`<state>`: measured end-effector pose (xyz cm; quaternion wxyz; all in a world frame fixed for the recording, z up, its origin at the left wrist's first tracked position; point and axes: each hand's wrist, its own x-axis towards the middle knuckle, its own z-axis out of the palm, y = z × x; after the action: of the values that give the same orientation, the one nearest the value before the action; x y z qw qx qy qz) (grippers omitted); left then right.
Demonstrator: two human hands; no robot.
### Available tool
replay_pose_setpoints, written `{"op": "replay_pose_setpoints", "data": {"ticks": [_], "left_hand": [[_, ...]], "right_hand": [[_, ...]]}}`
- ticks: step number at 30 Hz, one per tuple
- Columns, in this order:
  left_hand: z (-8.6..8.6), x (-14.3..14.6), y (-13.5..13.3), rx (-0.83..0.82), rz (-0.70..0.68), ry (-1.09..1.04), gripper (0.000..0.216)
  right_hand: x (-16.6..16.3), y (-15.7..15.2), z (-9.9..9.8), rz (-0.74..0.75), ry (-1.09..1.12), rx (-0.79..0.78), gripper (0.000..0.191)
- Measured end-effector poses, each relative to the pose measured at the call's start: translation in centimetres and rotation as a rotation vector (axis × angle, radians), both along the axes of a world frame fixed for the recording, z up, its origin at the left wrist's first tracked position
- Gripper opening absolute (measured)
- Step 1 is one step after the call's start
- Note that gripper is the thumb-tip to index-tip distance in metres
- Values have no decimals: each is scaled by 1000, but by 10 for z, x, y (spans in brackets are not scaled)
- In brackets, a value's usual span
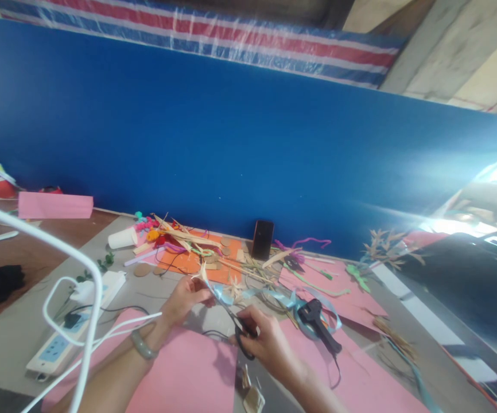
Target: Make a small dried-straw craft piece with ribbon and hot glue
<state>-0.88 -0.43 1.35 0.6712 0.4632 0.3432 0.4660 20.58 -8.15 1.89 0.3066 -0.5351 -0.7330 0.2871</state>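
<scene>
Pinched in the left hand (183, 301), between thumb and fingers, is a pale, dry bit of plant (200, 274); the right hand (266, 332) curls its fingers around the black handles of the scissors (230, 313); the blades point toward the dry bit of plant, but I cannot tell if they touch it. Both of these are in front of the phone (263, 241), and to its left; the phone stands up by the blue wall (240, 143); a black glue gun (319, 328) lies in front of the phone and to its right, beside some light blue ribbon (290, 299); an orange sheet (179, 262) with sticks on it is to the phone's left; a white cup (122, 238) lies on its side farther left; a white power strip (76, 327) is well to the phone's left and nearer the person; a pink sheet (188, 367) lies in front of the phone, to its left; a grey bangle (144, 345) goes round the left wrist.
</scene>
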Motion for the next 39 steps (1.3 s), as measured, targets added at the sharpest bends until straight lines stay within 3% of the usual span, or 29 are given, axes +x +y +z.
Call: {"op": "replay_pose_setpoints", "data": {"ticks": [6, 11, 21, 30, 39], "left_hand": [[2, 0, -1, -1, 12, 1, 12], [-5, 0, 1, 35, -12, -30, 14], [-6, -1, -2, 27, -27, -33, 16], [-9, -1, -3, 56, -49, 14, 18], [-8, 2, -5, 31, -51, 19, 16]], "right_hand": [[0, 0, 1, 5, 31, -23, 16], [-1, -1, 8, 15, 52, -26, 14], [5, -5, 9, -2, -72, -4, 10], [-3, -5, 35, 29, -206, -14, 27], [-5, 3, 31, 53, -153, -34, 27]]}}
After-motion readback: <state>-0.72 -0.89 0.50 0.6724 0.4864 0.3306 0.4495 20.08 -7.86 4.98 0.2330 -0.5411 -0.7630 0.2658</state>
